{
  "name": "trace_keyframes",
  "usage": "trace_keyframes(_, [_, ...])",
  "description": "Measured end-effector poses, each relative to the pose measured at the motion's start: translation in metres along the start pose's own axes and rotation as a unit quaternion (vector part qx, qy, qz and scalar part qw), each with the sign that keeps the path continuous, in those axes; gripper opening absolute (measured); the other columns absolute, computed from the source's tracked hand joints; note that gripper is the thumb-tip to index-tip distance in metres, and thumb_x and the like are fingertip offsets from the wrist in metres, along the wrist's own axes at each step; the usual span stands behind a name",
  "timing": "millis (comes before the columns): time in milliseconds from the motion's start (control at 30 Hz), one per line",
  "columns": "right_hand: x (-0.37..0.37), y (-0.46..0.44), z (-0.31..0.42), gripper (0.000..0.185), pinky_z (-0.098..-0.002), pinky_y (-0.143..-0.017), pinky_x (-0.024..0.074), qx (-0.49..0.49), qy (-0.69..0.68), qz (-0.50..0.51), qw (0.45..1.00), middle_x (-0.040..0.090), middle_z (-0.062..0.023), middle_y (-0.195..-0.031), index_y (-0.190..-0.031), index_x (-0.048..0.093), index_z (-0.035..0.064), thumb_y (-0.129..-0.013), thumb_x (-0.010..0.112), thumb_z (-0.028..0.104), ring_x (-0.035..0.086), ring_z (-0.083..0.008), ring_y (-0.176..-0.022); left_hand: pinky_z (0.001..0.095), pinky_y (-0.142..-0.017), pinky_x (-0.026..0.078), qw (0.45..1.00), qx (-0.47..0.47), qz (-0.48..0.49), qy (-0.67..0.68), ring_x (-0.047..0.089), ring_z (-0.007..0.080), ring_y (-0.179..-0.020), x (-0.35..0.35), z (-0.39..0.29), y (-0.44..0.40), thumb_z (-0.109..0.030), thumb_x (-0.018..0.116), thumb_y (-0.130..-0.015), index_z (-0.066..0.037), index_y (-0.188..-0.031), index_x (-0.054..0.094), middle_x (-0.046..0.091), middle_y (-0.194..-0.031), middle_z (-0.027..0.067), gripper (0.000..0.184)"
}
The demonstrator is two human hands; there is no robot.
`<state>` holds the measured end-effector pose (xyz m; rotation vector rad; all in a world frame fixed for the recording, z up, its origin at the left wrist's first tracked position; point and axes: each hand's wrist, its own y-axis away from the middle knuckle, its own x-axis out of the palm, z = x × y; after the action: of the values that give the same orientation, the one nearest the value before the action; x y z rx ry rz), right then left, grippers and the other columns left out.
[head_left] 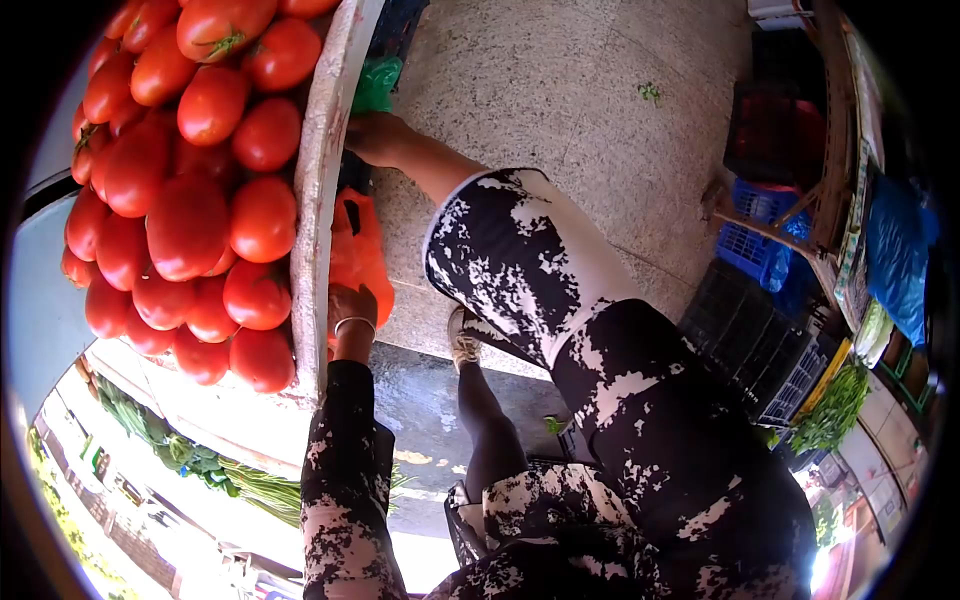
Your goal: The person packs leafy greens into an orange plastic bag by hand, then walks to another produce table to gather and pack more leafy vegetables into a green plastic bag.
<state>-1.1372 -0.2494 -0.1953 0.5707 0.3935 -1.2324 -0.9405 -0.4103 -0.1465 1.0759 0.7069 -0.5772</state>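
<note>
My left hand [350,308], with a bracelet at the wrist, is closed on an orange-red plastic bag [362,262] that hangs beside the stall's edge. My right hand [377,138] reaches in at the side of the stall, just below a green plastic bag [377,84]. Its fingers are hidden behind the pale stall edge [318,190], so what they hold does not show. On the stall, close to both hands, lies a large heap of red tomatoes [188,228].
Bunches of long green vegetables [262,488] lie beyond the tomatoes. Across the concrete floor [540,90], a blue crate [752,225] and black crates [740,330] stand by a wooden stand. Leafy greens [832,405] and a blue plastic bag [897,255] are at the right.
</note>
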Motion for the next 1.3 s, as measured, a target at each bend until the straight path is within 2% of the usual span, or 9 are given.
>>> trace_keyframes(100, [-0.066, 0.053, 0.001, 0.024, -0.0407, -0.07, 0.0477, 0.058, 0.021, 0.103, 0.993, 0.063, -0.0152, -0.078, -0.085, 0.066, 0.0112, -0.078, 0.061, 0.034, 0.061, -0.0298, -0.076, 0.0472, -0.101, 0.025, 0.998, -0.006, 0.04, -0.044, 0.04, 0.0367, -0.117, -0.002, -0.006, -0.008, -0.046, 0.054, -0.075, -0.002, -0.112, 0.054, 0.047, -0.121, 0.0209, 0.057])
trace_keyframes(200, [-0.118, 0.123, -0.057, 0.033, -0.029, -0.049, 0.0422, 0.188, -0.117, -0.04, 0.974, 0.055, -0.0059, -0.061, -0.068, 0.056, 0.0076, -0.072, 0.07, 0.037, 0.052, -0.0129, -0.057, 0.0466, -0.1, 0.026, 0.992, 0.011, 0.083, -0.095, 0.039, 0.0355, -0.118, -0.009, -0.014, -0.009, -0.043, 0.054, -0.076, -0.004, -0.108, 0.057, 0.048, -0.119, 0.0195, 0.05])
trace_keyframes(500, [-0.26, 0.304, -0.093, 0.025, -0.0289, -0.052, 0.0425, 0.319, -0.043, -0.278, 0.905, 0.056, -0.0024, -0.067, -0.097, 0.059, 0.0056, -0.077, 0.061, 0.021, 0.051, -0.0121, -0.058, 0.0447, -0.096, 0.033, 0.88, 0.193, 0.167, -0.4, 0.043, 0.03, -0.113, -0.045, -0.007, 0.028, -0.035, 0.053, -0.079, -0.013, -0.091, 0.067, 0.053, -0.111, 0.0144, 0.028])
trace_keyframes(667, [-0.292, 0.403, -0.08, 0.031, -0.0253, -0.051, 0.0412, 0.436, -0.152, -0.328, 0.824, 0.055, 0.0034, -0.069, -0.103, 0.063, 0.0078, -0.077, 0.063, 0.026, 0.049, -0.008, -0.059, 0.0362, -0.07, 0.051, 0.925, 0.316, -0.112, -0.18, 0.058, 0.0248, -0.088, 0.013, 0.007, 0.025, -0.013, 0.05, -0.084, -0.014, -0.101, 0.055, 0.056, -0.096, 0.0088, 0.018])
trace_keyframes(867, [-0.268, 0.456, -0.029, 0.035, -0.0197, -0.05, 0.0406, 0.389, -0.164, -0.353, 0.835, 0.057, 0.0043, -0.075, -0.113, 0.058, 0.0054, -0.079, 0.064, 0.013, 0.047, -0.0032, -0.061, 0.0371, -0.068, 0.051, 0.944, 0.325, 0.003, -0.059, 0.055, 0.0264, -0.095, 0.048, -0.01, 0.033, -0.023, 0.059, -0.079, -0.008, -0.098, 0.055, 0.056, -0.095, 0.0134, 0.024])
trace_keyframes(967, [-0.223, 0.465, 0.036, 0.038, -0.02, -0.055, 0.0435, 0.269, -0.127, -0.333, 0.895, 0.059, 0.0022, -0.08, -0.115, 0.056, 0.0031, -0.079, 0.064, 0.01, 0.049, -0.0022, -0.065, 0.0345, -0.079, 0.047, 0.859, 0.355, 0.239, 0.282, 0.057, 0.0246, -0.095, 0.048, -0.049, 0.077, -0.039, 0.062, -0.078, -0.007, -0.104, 0.057, 0.058, -0.102, 0.0147, 0.042])
trace_keyframes(1067, [-0.183, 0.475, 0.154, 0.039, -0.0246, -0.054, 0.0509, 0.158, -0.102, -0.191, 0.963, 0.064, -0.0093, -0.091, -0.111, 0.057, 0.0091, -0.074, 0.068, 0.014, 0.061, -0.0129, -0.067, 0.039, -0.085, 0.043, 0.688, 0.102, 0.53, 0.485, 0.054, 0.0236, -0.102, 0.001, -0.086, 0.153, -0.054, 0.057, -0.077, -0.005, -0.116, 0.051, 0.056, -0.113, 0.0129, 0.063])
trace_keyframes(1167, [-0.158, 0.505, 0.225, 0.037, -0.0313, -0.052, 0.0458, 0.039, 0.015, -0.119, 0.992, 0.06, -0.0043, -0.074, -0.107, 0.058, 0.0131, -0.071, 0.068, 0.015, 0.053, -0.0154, -0.054, 0.042, -0.087, 0.042, 0.344, 0.007, 0.722, 0.601, 0.052, 0.0233, -0.103, -0.008, -0.105, 0.186, -0.058, 0.056, -0.077, -0.002, -0.122, 0.045, 0.055, -0.11, 0.0123, 0.072])
trace_keyframes(1300, [-0.116, 0.559, 0.244, 0.039, -0.0304, -0.054, 0.0489, 0.159, -0.101, -0.113, 0.976, 0.061, -0.0062, -0.087, -0.111, 0.056, 0.0106, -0.073, 0.067, 0.016, 0.06, -0.0149, -0.064, 0.0427, -0.087, 0.044, 0.354, 0.159, 0.675, 0.628, 0.053, 0.0236, -0.1, -0.061, -0.108, 0.224, -0.038, 0.059, -0.079, 0.001, -0.119, 0.046, 0.055, -0.109, 0.0132, 0.057])
